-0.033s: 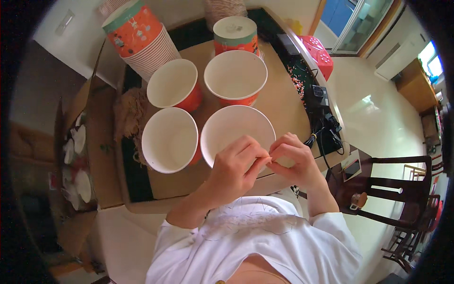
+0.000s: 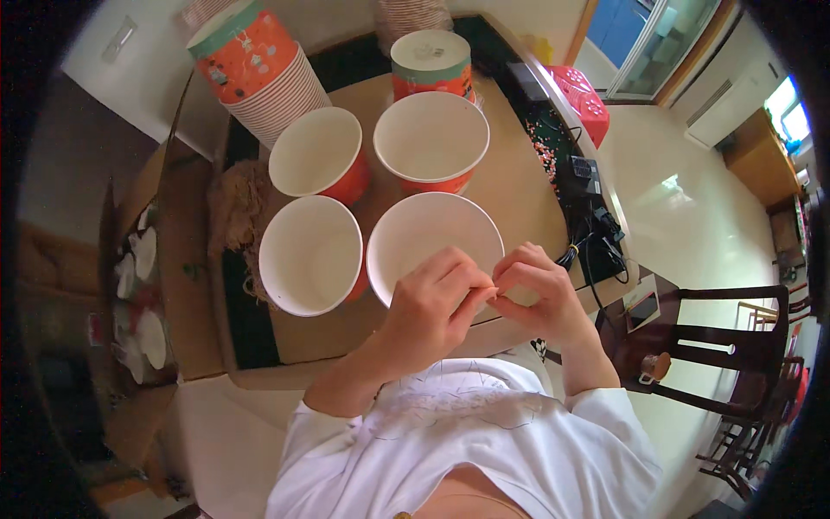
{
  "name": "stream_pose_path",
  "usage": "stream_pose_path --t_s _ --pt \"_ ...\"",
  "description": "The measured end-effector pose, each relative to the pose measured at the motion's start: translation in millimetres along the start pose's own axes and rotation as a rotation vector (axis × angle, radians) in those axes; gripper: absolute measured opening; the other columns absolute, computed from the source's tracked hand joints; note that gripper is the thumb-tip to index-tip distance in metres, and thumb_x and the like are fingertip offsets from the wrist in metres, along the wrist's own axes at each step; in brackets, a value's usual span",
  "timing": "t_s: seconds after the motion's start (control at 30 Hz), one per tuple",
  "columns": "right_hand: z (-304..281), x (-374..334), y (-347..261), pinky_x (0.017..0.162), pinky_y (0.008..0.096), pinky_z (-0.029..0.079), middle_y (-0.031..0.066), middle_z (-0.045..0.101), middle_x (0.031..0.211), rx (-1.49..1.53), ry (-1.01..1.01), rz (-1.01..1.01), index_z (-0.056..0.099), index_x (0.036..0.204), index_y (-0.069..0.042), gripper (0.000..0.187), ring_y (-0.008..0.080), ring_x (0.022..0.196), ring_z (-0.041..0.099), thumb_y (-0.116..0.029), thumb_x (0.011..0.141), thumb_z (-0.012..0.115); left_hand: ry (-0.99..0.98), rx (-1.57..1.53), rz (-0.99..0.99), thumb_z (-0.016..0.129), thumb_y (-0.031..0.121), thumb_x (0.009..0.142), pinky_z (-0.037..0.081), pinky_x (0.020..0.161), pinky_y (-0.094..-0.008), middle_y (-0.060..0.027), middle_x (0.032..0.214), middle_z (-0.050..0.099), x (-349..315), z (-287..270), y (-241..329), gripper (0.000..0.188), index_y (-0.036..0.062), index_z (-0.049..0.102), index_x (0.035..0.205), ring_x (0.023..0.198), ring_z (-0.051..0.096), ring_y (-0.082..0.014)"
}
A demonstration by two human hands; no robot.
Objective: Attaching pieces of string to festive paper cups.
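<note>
My left hand and my right hand meet fingertip to fingertip over the near rim of a wide paper bucket. Both are closed in a pinch; whatever lies between the fingers is too small to make out. Left of that bucket stands a second white-lined paper bucket. Behind these two are a third bucket and a larger one, both with orange-red outsides. All four openings face up, and their insides look plain white. My left hand hides part of the nearest bucket.
A leaning stack of nested paper buckets and an upturned bucket stand at the back. Small pink-white bits and black cables line the table's right side. An open cardboard box is at left, a dark chair at right.
</note>
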State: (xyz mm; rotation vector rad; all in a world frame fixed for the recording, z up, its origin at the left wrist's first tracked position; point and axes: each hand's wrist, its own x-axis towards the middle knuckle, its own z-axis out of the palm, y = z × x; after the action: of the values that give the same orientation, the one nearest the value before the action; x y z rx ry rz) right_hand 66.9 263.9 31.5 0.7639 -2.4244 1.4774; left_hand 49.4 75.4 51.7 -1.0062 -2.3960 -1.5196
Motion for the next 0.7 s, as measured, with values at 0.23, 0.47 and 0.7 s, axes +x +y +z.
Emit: stream_pose_path --t_s 0.23,0.47,0.7 --pt "9.8 -11.3 13.1 0.075 0.0349 0.038 0.0010 0.057 0.084 -0.052 -0.136 0.038 0.056 0.074 -0.010 0.014 0.0203 0.084 0.055 -0.009 0.073 0.070 0.134 -0.001 0.093 0.065 0.001 0.079 0.046 0.056 -0.0349 -0.0085 0.078 0.055 8.8 -13.1 13.0 0.009 0.0047 0.057 0.082 0.067 0.057 -0.0249" --pt "7.6 -10.1 6.5 0.078 0.0355 0.038 0.0016 0.056 0.086 -0.258 -0.182 0.027 0.057 0.078 -0.011 0.012 0.0214 0.086 0.054 -0.012 0.074 0.068 0.132 0.075 0.196 0.065 0.003 0.077 0.047 0.060 -0.0357 -0.0082 0.079 0.055 24.9 -15.5 6.7 0.009 0.0064 0.059 0.083 0.071 0.057 -0.0261" --pt "15.5 -5.6 8.8 0.074 0.0354 0.041 0.0049 0.059 0.079 -0.030 -0.206 0.054 0.062 0.085 -0.009 0.003 0.0231 0.077 0.056 -0.011 0.082 0.062 0.085 0.156 0.319 0.067 0.004 0.073 0.043 0.078 -0.0404 -0.0093 0.089 0.055 38.6 -14.8 -14.0 0.018 0.0092 0.059 0.088 0.088 0.054 -0.0286"
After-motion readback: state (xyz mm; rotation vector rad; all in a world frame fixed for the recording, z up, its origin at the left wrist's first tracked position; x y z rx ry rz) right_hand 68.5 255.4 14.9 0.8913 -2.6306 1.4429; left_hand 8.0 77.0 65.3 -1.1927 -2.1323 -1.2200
